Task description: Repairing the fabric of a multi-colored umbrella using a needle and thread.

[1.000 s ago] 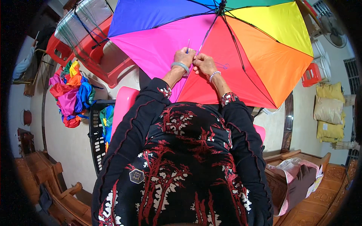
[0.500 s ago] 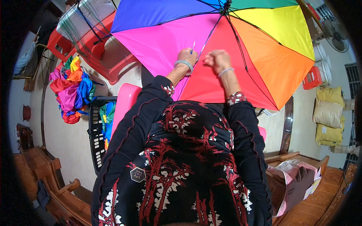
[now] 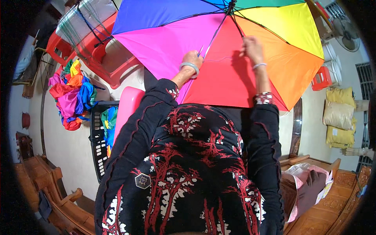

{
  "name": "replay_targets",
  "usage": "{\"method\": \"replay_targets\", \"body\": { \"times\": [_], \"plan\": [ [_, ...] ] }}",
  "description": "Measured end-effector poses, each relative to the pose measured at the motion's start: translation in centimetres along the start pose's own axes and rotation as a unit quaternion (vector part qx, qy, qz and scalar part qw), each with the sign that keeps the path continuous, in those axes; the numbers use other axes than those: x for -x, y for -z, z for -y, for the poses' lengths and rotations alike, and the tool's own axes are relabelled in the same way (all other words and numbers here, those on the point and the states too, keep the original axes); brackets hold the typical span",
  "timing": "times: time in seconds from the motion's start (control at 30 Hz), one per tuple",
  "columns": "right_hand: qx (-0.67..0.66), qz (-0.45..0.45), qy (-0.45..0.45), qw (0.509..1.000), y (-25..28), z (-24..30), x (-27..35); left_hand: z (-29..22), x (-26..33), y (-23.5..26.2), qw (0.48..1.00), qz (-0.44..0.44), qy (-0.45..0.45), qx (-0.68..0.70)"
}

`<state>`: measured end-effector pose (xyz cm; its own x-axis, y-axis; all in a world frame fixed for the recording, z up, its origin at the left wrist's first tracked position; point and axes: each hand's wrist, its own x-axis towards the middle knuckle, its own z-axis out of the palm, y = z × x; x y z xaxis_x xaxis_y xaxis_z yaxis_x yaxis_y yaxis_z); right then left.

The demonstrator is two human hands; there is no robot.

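An opened rainbow-panelled umbrella [image 3: 229,84] lies over my lap, its underside and dark ribs facing me. My left hand [image 3: 191,60] is closed on it where a rib meets the seam between the pink and red panels. A thin pointed piece [image 3: 201,51] sticks up by those fingers; its kind is unclear. From there a thin dark thread [image 3: 223,60] runs over the red panel toward my right hand [image 3: 252,49]. That hand is raised above the red and orange panels, slightly blurred, fingers pinched together. Any needle in it is too small to see.
A pile of colourful folded cloth [image 3: 72,96] stands at the left, beside a black basket [image 3: 98,137] with more cloth. Red stools [image 3: 113,70] are at the far left, green strands hanging over one. Yellow sacks [image 3: 340,133] and a fan [image 3: 348,37] stand right.
My right hand has moved right and slightly up, away from the left hand, drawing the thread out across the red panel. My left hand stays at the seam.
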<state>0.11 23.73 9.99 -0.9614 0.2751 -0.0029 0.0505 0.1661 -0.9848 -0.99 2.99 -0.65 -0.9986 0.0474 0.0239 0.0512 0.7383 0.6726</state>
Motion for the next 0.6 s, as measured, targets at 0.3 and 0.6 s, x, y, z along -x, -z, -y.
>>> {"method": "replay_targets", "body": {
  "times": [0.3, 0.6],
  "plan": [
    [0.516, 0.141, 0.129, 0.835, -8.3, -5.8, 3.6, 0.0, 0.0, -0.5, 0.999, -0.011, -0.034, -0.022],
    [0.546, 0.017, 0.100, 0.832, -6.5, -6.8, 3.3, -0.4, 0.1, 0.3, 0.993, 0.010, -0.052, -0.105]
  ]
}}
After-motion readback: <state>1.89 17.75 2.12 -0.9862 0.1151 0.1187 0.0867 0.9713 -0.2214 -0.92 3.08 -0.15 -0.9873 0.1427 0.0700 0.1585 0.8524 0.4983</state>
